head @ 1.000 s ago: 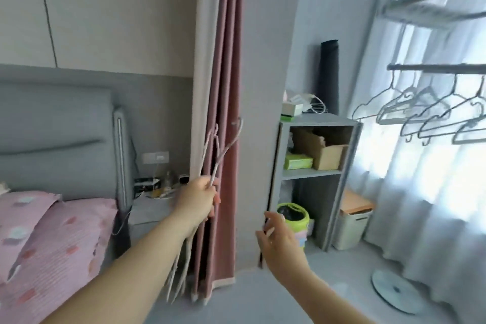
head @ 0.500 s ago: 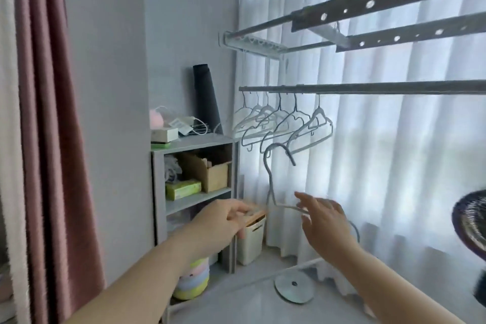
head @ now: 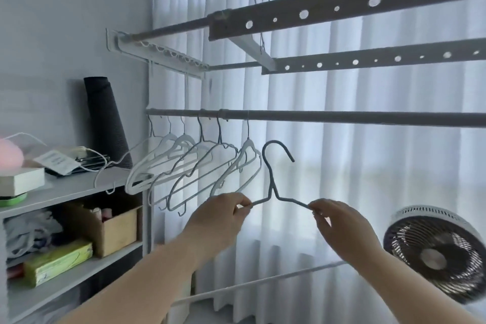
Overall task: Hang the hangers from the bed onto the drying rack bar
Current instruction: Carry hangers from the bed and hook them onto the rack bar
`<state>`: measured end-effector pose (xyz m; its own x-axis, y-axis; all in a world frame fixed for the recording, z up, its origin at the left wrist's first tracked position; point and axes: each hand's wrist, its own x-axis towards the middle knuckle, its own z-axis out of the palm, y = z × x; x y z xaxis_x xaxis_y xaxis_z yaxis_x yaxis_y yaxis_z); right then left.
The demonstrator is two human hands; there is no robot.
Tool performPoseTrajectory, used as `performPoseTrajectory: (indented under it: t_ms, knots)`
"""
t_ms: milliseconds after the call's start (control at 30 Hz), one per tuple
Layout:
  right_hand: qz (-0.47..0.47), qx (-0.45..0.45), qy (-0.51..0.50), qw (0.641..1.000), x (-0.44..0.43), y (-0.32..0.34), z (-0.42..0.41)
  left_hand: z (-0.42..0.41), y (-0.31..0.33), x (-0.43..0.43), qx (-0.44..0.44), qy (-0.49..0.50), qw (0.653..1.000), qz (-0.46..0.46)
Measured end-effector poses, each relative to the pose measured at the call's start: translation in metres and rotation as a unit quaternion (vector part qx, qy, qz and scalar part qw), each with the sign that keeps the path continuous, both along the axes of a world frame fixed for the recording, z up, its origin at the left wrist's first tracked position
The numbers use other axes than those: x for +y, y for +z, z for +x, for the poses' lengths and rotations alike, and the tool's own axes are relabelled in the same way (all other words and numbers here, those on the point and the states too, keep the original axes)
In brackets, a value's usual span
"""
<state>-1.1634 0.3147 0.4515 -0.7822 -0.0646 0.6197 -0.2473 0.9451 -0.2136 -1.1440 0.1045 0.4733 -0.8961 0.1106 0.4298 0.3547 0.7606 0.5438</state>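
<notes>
A grey wire hanger point(head: 272, 187) is held upright below the round drying rack bar point(head: 342, 115), its hook open to the right and a short way under the bar. My left hand point(head: 221, 214) pinches its left shoulder and my right hand point(head: 332, 221) pinches its right shoulder. Several white and grey hangers point(head: 194, 163) hang from the bar just left of the held one. The bed is out of view.
Two perforated rack rails point(head: 368, 5) run overhead. A grey shelf unit point(head: 68, 187) with boxes stands at the left, a dark rolled mat point(head: 105, 118) on top. A fan point(head: 436, 252) stands at the lower right. White curtains hang behind the rack.
The view swung from the bed and pink curtain to the drying rack. My right hand took hold of the hanger, and both hands raised it toward the bar.
</notes>
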Motion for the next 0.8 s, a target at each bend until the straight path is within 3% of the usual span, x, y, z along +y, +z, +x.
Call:
performPoseTrajectory:
  t_ms: [67,233,333,600,800]
  knots:
    - [-0.004,0.012,-0.017,1.000,0.009,0.008,-0.016,-0.021,0.009,0.007,0.020,-0.008,1.000,-0.002]
    - [0.083,0.176,-0.042,0.980,0.033,0.037,-0.058,-0.058,0.034,0.017,0.070,-0.007,0.997,-0.001]
    - [0.096,0.218,-0.055,0.970,0.035,0.069,-0.075,-0.075,0.051,0.017,0.087,0.018,0.996,0.012]
    - [0.161,0.085,-0.147,0.972,0.045,0.124,-0.104,-0.113,0.083,0.026,0.089,0.075,0.993,-0.014]
    - [0.191,0.072,-0.139,0.969,0.054,0.129,-0.117,-0.134,0.079,0.042,0.068,0.100,0.992,-0.017]
